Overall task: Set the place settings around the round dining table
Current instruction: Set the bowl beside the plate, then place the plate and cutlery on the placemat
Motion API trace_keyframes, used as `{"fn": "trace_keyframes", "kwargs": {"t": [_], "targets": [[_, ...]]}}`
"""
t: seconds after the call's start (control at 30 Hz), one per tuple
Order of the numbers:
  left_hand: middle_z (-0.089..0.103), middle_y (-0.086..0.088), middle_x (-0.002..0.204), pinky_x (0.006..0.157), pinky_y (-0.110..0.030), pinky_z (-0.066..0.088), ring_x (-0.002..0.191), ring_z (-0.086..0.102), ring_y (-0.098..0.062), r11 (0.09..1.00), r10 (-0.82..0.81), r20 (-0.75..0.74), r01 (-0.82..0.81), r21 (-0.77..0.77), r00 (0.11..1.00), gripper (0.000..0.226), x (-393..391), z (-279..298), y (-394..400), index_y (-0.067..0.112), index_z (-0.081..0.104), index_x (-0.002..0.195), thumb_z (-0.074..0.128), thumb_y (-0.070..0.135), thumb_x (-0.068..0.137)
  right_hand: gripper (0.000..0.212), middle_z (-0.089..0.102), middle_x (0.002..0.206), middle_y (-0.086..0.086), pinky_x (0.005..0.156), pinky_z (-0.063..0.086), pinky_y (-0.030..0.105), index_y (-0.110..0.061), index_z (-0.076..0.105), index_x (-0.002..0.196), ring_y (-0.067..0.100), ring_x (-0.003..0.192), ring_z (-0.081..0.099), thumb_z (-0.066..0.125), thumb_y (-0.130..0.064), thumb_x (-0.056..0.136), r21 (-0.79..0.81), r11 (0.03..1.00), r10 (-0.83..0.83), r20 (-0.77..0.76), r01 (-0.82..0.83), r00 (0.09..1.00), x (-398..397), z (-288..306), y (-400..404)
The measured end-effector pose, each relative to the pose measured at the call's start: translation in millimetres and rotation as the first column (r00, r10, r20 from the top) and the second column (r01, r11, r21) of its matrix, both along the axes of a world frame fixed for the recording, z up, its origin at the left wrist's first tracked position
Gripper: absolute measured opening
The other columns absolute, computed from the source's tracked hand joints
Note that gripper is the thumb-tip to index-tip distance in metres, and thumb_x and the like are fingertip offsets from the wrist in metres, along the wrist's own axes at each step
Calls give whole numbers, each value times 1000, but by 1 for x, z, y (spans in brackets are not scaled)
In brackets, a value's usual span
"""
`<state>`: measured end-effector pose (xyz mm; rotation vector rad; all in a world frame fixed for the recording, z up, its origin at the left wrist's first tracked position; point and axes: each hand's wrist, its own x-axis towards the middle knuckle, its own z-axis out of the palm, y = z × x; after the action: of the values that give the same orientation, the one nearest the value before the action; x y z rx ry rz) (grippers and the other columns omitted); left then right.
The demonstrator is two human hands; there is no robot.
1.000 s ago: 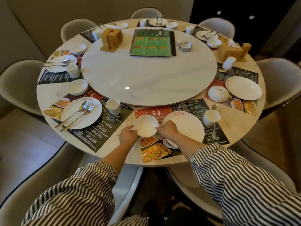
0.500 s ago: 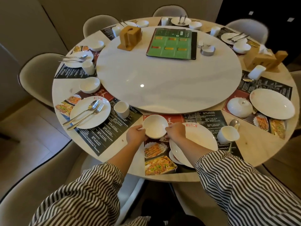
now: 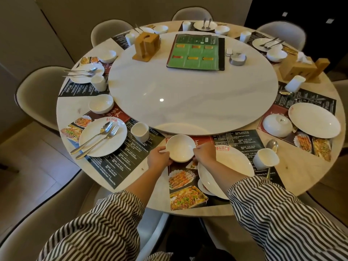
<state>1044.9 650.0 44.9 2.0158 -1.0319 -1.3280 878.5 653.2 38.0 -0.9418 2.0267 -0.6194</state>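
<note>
White porcelain sits between both hands — the left hand (image 3: 157, 158) and right hand (image 3: 204, 154) each curl round opposite rims of an empty small bowl (image 3: 180, 147), held at the top of the nearest placemat (image 3: 185, 187), just under the turntable (image 3: 192, 85). Beside the right wrist lies an empty plate (image 3: 231, 166), then a cup (image 3: 265, 158) — nothing visible inside. Leftward, another plate (image 3: 113, 146) carries a spoon (image 3: 94, 137) and fork (image 3: 101, 141).

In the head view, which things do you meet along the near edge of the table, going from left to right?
Plate with spoon and fork → white cup → left hand → small bowl → right hand → large plate → tilted cup.
</note>
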Motion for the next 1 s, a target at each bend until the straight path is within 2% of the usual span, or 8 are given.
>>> {"fn": "trace_keyframes", "kwargs": {"t": [0.1, 0.27, 0.37, 0.5, 0.57, 0.7, 0.83, 1.0], "targets": [[64, -8, 119, 83, -37, 59, 67, 60, -8, 1000, -26, 10, 26, 4, 1000, 41, 1, 2, 1, 21, 58, 129, 64, 12, 90, 16, 74, 79, 15, 54, 55, 28, -1, 75, 84, 25, 65, 72, 62, -8, 88, -7, 1000, 3, 9, -3, 1000, -1, 2, 2], [65, -7, 117, 80, -32, 59, 71, 63, -9, 999, -36, -4, 36, -3, 999, 41, 2, 0, 6, 19, 55, 131, 63, 17, 91, 21, 73, 97, 12, 51, 54, 22, -5, 72, 108, 15, 58, 68, 62, -15, 94, -21, 999, -27, 64, 28, 998, 1, 1, 7], [66, -7, 117, 87, -39, 57, 89, 67, -15, 998, -29, 36, 31, -61, 999, 39, 3, -3, 13, 17, 55, 130, 61, 25, 92, 23, 74, 84, 16, 50, 48, 17, -3, 71, 106, 11, 54, 64, 60, -20, 95, -61, 998, -30, 62, 34, 998, 2, 1, 13], [65, -4, 110, 87, -34, 54, 97, 61, -16, 987, 11, 86, 3, -163, 996, 30, 1, 0, 18, 15, 58, 119, 61, 25, 91, 29, 72, 76, 11, 44, 47, 17, -7, 65, 118, 11, 50, 65, 62, -22, 94, -114, 989, -92, 68, 99, 993, 5, -3, 18], [63, -2, 104, 79, -28, 52, 93, 60, -15, 979, 12, 75, 3, -202, 997, 21, 0, 4, 19, 15, 59, 111, 61, 22, 91, 29, 73, 85, 10, 49, 52, 22, -10, 62, 118, 14, 55, 68, 62, -24, 93, -126, 984, -120, 65, 127, 991, 6, -2, 19], [62, -1, 96, 67, -21, 46, 87, 59, -13, 968, -7, 72, 24, -249, 997, 9, -1, 9, 23, 18, 57, 99, 60, 17, 90, 23, 68, 112, 5, 81, 54, 31, -12, 66, 113, 21, 96, 65, 61, -24, 93, -204, 972, -126, -42, 115, 991, 7, 4, 27], [62, 1, 92, 61, -17, 46, 84, 59, -12, 960, -6, 58, 22, -280, 998, 8, -6, 9, 33, 17, 59, 99, 60, 16, 91, 16, 68, 105, 1, 68, 42, 20, -12, 68, 106, 13, 89, 58, 58, -18, 95, -269, 959, -104, -41, 89, 994, 3, 9, 42], [63, 3, 88, 72, -25, 54, 82, 60, -10, 943, -21, 28, 29, -331, 999, 6, -24, 4, 59, 17, 62, 95, 62, 16, 90, 11, 69, 93, 0, 77, 50, 27, -16, 70, 96, 20, 88, 66, 59, -18, 93, -305, 950, -68, -14, 61, 998, -19, 6, 66]]}}
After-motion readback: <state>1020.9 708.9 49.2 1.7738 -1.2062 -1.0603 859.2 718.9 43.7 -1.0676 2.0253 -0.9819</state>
